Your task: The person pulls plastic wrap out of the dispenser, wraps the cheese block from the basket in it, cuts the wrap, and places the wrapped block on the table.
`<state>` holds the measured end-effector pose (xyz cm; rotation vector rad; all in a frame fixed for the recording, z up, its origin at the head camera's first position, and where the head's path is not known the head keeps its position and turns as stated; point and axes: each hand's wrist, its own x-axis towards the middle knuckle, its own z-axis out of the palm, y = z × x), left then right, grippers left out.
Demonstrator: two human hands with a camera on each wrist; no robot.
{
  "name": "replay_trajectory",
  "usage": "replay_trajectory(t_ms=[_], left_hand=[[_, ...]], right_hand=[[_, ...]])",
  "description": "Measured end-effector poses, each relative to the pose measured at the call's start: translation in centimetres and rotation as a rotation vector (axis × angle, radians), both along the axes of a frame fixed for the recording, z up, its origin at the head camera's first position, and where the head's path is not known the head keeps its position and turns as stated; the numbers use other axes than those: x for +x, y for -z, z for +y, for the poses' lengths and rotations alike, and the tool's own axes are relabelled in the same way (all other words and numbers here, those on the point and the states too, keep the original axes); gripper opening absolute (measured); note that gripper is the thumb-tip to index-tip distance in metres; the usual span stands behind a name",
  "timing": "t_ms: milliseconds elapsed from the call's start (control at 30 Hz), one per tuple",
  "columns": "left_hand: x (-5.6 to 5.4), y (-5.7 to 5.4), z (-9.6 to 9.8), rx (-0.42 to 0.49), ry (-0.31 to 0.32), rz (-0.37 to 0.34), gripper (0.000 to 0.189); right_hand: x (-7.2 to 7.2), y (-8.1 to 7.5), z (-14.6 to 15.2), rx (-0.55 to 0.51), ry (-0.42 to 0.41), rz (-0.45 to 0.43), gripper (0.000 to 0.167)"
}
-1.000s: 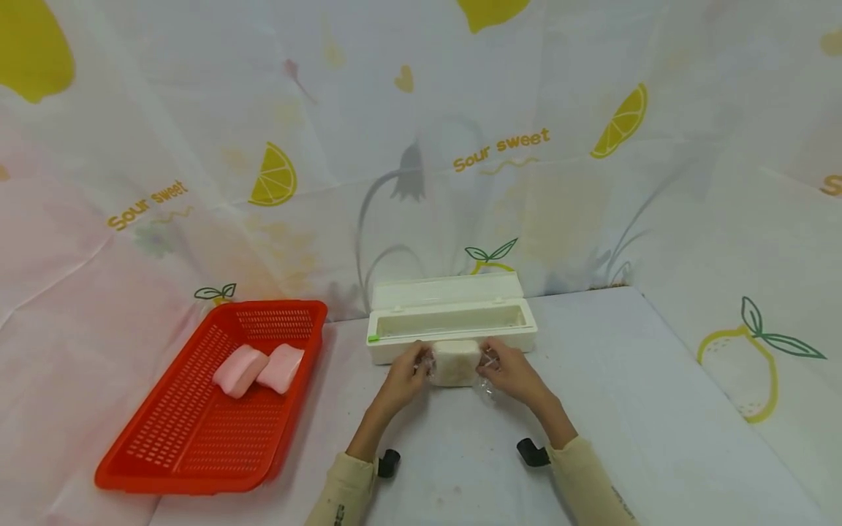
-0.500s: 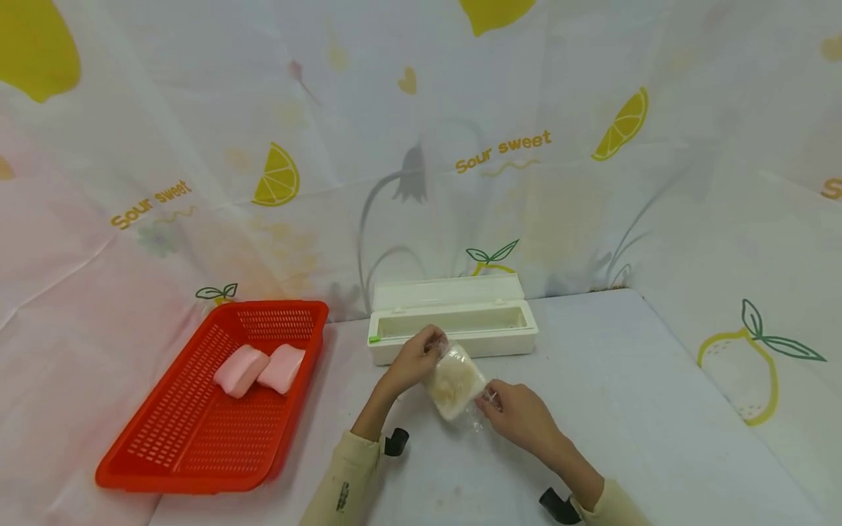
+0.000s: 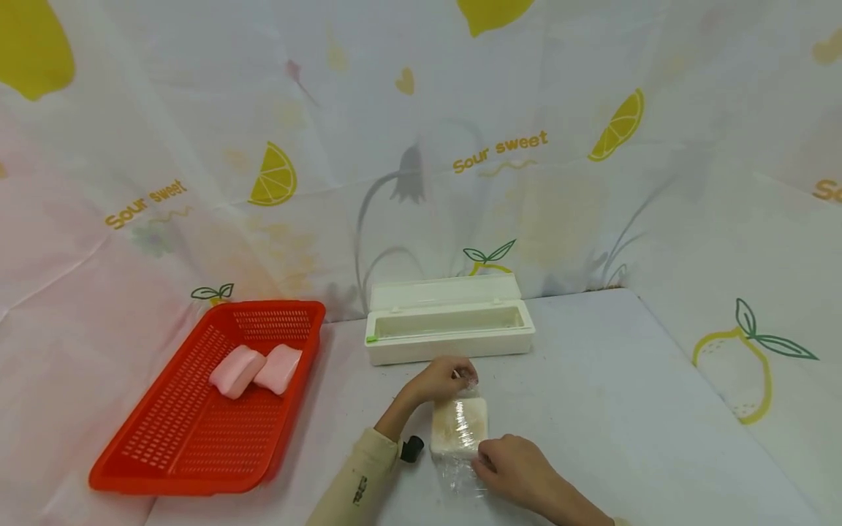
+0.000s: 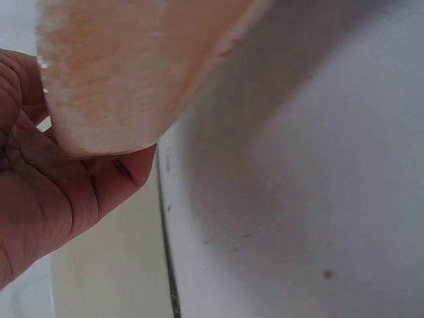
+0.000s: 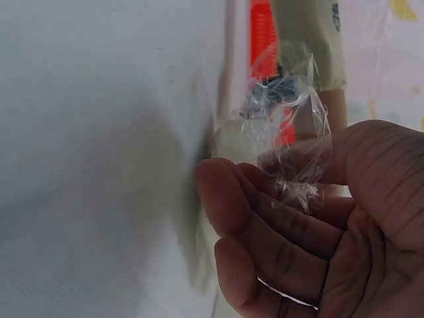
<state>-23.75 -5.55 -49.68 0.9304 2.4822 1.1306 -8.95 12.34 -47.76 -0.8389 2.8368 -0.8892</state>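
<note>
A cream-coloured, rounded block [image 3: 460,425] wrapped in clear plastic film [image 3: 457,473] is between both hands in the head view. My left hand [image 3: 447,378] pinches the film at the block's far end. In the left wrist view, fingers of that hand [image 4: 46,179] lie against the end of the block [image 4: 126,73], seen close up. My right hand [image 3: 516,467] is at the near right corner, its fingers curled on the film. The right wrist view shows a crumpled loop of film [image 5: 301,132] gathered at the right hand [image 5: 298,238].
Behind the hands stands a long white box [image 3: 450,347] with its lid raised and a green piece at its left end. To the left, a red plastic basket [image 3: 197,453] holds two pink blocks [image 3: 237,371]. A lemon-print cloth [image 3: 552,204] hangs behind the white table.
The wrapped block has been turned and brought nearer, away from the white box. My left hand has moved to its far end, my right hand to its near right corner.
</note>
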Motion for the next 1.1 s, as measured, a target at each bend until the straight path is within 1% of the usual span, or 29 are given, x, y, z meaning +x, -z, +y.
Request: replay_trajectory(t_ms=[100,167,200,267,300,367,400,433,467,533,567,600,633,700,800,867,967,1033,1100], left_hand=[[0.1,0.7,0.2,-0.044,-0.011,-0.026,0.017],[0.3,0.7,0.1,-0.062,-0.014,-0.048,0.017],[0.5,0.6,0.0,-0.07,-0.018,-0.046,0.019],[1.1,-0.2,-0.4,-0.091,-0.025,0.012,0.023],[1.4,-0.7,-0.8,-0.097,-0.029,0.057,0.026],[2.5,-2.0,-1.6,-0.113,-0.052,0.144,0.03],[3.1,-2.7,-2.1,-0.122,-0.063,0.19,0.029],[3.8,-3.3,-2.6,-0.131,-0.068,0.235,0.027],[4.5,-3.8,-3.1,-0.142,-0.069,0.263,0.025],[6.2,-4.7,-4.2,-0.155,-0.044,0.299,0.022],[7.0,-4.8,-4.7,-0.167,-0.023,0.321,0.022],[7.9,-4.8,-5.1,-0.184,0.004,0.348,0.024],[8.8,-4.8,-5.5,-0.201,0.036,0.37,0.026],[10.4,-4.2,-6.2,-0.23,0.096,0.407,0.032],[12.3,-2.9,-6.5,-0.283,0.154,0.507,0.042],[13.1,-2.0,-6.4,-0.312,0.16,0.577,0.049],[13.9,-0.6,-6.0,-0.347,0.138,0.677,0.057],[14.1,0.2,-5.6,-0.36,0.122,0.732,0.054],[14.2,0.8,-5.3,-0.36,0.104,0.791,0.046]], right_hand=[[0.0,0.6,0.0,-0.007,-0.011,-0.037,0.03],[-0.1,0.8,0.2,-0.009,-0.013,-0.063,0.03],[-0.2,0.7,0.4,-0.011,-0.014,-0.074,0.03],[-0.3,0.4,0.7,-0.012,-0.012,-0.1,0.032],[-0.3,0.2,1.0,-0.011,-0.006,-0.107,0.033],[-0.4,-0.3,1.5,-0.004,0.011,-0.091,0.034],[-0.4,-0.6,1.7,0.002,0.016,-0.07,0.032],[-0.4,-0.7,1.9,0.006,0.018,-0.042,0.027],[-0.5,-0.8,2.1,0.014,0.014,0.001,0.021],[-0.5,-0.7,2.5,0.021,-0.021,0.096,0.008],[-0.5,-0.5,2.7,0.024,-0.054,0.137,0.012],[-0.5,-0.3,2.9,0.021,-0.094,0.168,0.021],[-0.5,-0.1,3.0,0.015,-0.137,0.194,0.029],[-0.5,0.5,3.1,0.003,-0.22,0.241,0.042],[-0.6,1.4,3.1,-0.02,-0.305,0.324,0.051],[-0.8,1.9,2.9,-0.032,-0.331,0.388,0.054],[-0.9,2.4,2.7,-0.042,-0.345,0.433,0.052],[-1.0,2.7,2.5,-0.042,-0.343,0.446,0.048],[-1.0,3.0,2.4,-0.042,-0.337,0.454,0.042]])
